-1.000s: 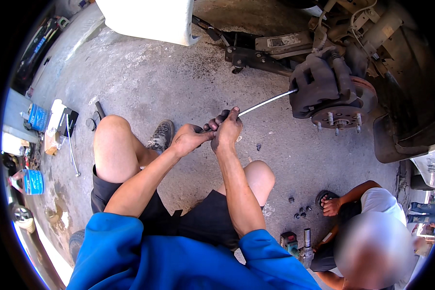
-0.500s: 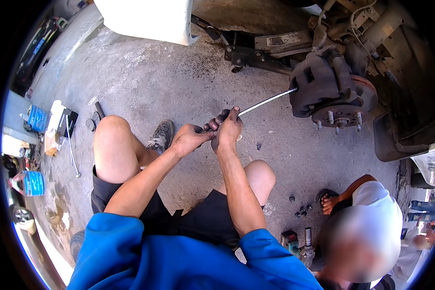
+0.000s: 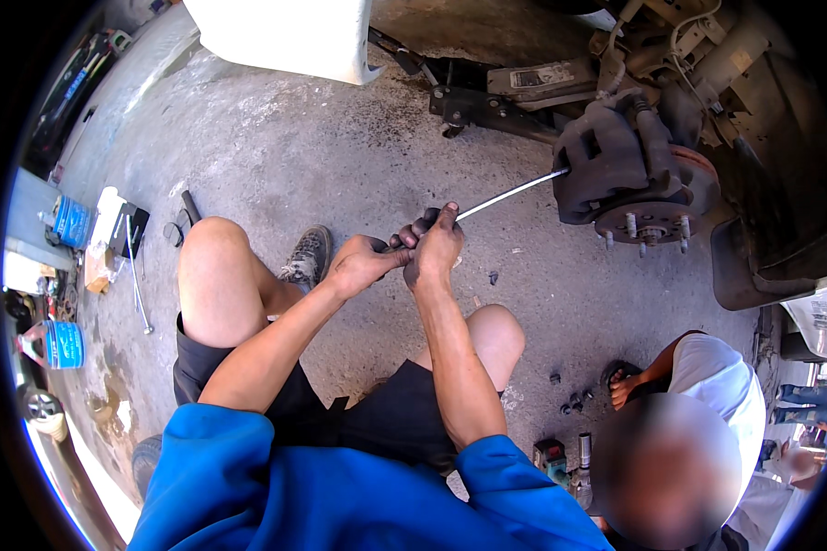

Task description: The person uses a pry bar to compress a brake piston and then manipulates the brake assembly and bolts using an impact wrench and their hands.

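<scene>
Both of my hands are closed on a long thin metal rod (image 3: 515, 191), whose near end is hidden in my fingers. My left hand (image 3: 363, 265) grips at the end closest to me. Just ahead of it, my right hand (image 3: 436, 246) wraps the rod with the thumb up and darkened fingertips. The rod slants away to the right, and its tip meets the left side of a dark brake caliper (image 3: 599, 163). That caliper sits over a brake disc (image 3: 695, 170), and bare wheel studs stick out of the hub (image 3: 648, 230).
A floor jack (image 3: 487, 108) reaches under the car behind the caliper. At the lower right crouches a person in a white shirt (image 3: 719, 376), beside a power tool (image 3: 553, 457) and several nuts (image 3: 575, 401). To the left lie a long-handled wrench (image 3: 138, 285) and blue-labelled jugs (image 3: 64, 344).
The crouching person's head has shifted left and slightly down. My hands, the rod and the caliper keep nearly the same positions.
</scene>
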The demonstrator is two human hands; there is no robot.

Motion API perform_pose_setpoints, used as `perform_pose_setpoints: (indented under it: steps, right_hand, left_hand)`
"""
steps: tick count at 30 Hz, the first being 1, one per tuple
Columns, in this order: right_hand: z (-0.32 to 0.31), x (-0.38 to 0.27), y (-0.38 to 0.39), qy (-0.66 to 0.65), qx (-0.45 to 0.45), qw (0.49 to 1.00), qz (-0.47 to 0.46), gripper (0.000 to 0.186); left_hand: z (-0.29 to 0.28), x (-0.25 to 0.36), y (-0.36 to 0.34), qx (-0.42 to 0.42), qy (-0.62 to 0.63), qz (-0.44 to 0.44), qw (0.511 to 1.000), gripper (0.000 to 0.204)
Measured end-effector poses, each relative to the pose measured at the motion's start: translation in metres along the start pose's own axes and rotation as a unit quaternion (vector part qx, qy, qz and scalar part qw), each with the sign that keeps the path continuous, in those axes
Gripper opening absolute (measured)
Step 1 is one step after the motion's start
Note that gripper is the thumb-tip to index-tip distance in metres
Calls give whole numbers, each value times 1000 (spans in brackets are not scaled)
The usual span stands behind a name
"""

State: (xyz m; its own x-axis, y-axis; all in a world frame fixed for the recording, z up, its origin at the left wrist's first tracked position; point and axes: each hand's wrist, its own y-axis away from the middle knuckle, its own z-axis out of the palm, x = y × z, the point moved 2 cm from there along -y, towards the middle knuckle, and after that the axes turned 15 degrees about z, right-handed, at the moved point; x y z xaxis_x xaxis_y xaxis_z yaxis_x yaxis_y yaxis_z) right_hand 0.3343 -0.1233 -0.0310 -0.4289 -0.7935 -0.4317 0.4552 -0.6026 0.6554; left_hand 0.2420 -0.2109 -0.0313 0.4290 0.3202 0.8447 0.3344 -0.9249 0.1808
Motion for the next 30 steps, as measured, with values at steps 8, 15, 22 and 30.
perform_pose_setpoints:
  steps: [8, 15, 22, 30]
  right_hand:
    - [-1, -1, 0, -10, -6, 1000, 5, 43]
    - [-2, -1, 0, -2, -10, 1000, 1, 42]
    - [-2, -3, 1, -2, -10, 1000, -1, 43]
    - [5, 3, 5, -6, -5, 1000, 18, 44]
  left_hand:
    - [1, 0, 0, 4, -4, 10, 1000, 62]
    - [1, 4, 1, 1, -9, 4, 1000, 63]
    - [3, 3, 0, 0, -7, 2, 1000, 62]
    - [-3, -2, 5, 4, 5, -10, 1000, 61]
